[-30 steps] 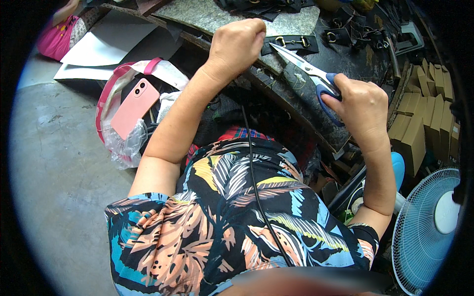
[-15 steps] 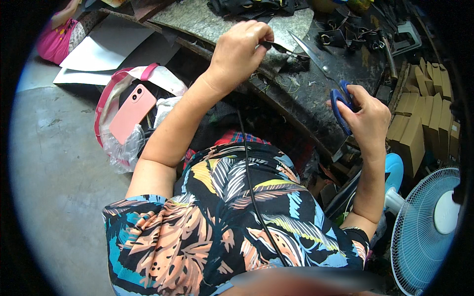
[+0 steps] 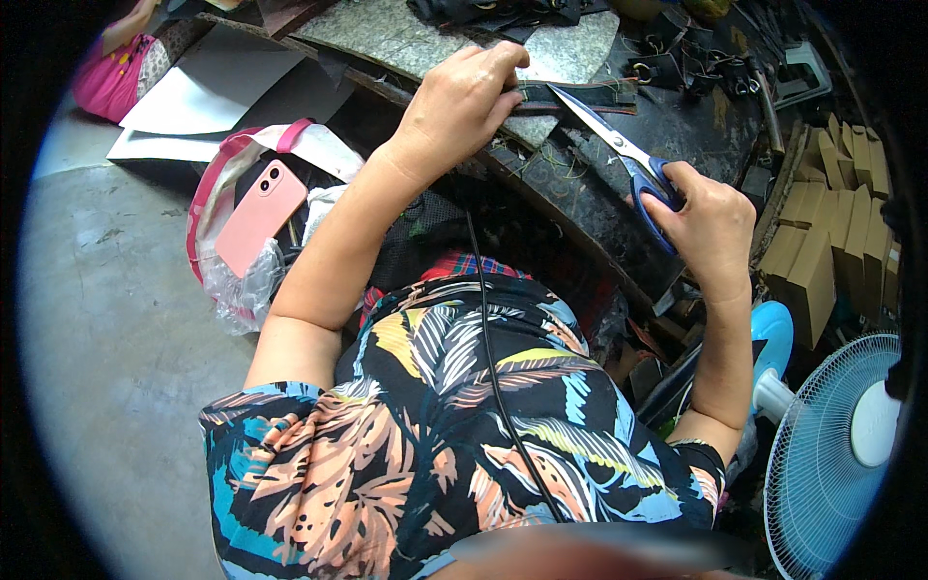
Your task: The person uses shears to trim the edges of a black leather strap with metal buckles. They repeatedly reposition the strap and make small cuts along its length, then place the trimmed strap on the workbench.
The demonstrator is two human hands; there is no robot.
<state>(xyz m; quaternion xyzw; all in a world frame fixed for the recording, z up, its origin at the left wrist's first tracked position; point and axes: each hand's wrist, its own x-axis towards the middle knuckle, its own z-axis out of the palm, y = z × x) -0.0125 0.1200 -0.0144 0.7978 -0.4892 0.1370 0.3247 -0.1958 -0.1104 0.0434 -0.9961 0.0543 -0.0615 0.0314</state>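
Note:
My left hand (image 3: 464,97) pinches the left end of a flat black strip (image 3: 594,96) above the worktable (image 3: 570,198). The strip stretches to the right, and fine loose threads show along it. In my right hand (image 3: 704,217) is a pair of scissors (image 3: 619,145) with blue handles, fingers through the loops. Its blades look nearly closed and point up and left, the tips at the strip's lower edge near my left fingers. Whether a thread lies between the blades is too small to tell.
Black pieces with metal rings (image 3: 667,68) lie at the back right, brown cardboard boxes (image 3: 822,222) beyond my right arm. A fan (image 3: 831,454) stands at the lower right. A pink phone (image 3: 261,220) rests on a pink-and-white bag (image 3: 200,227) at left. Another person's pink clothing (image 3: 121,82) shows far left.
The black strip has turned its flat side up and now extends to the right. My right hand has shifted slightly left, and the scissor tips have come down and left to the strip.

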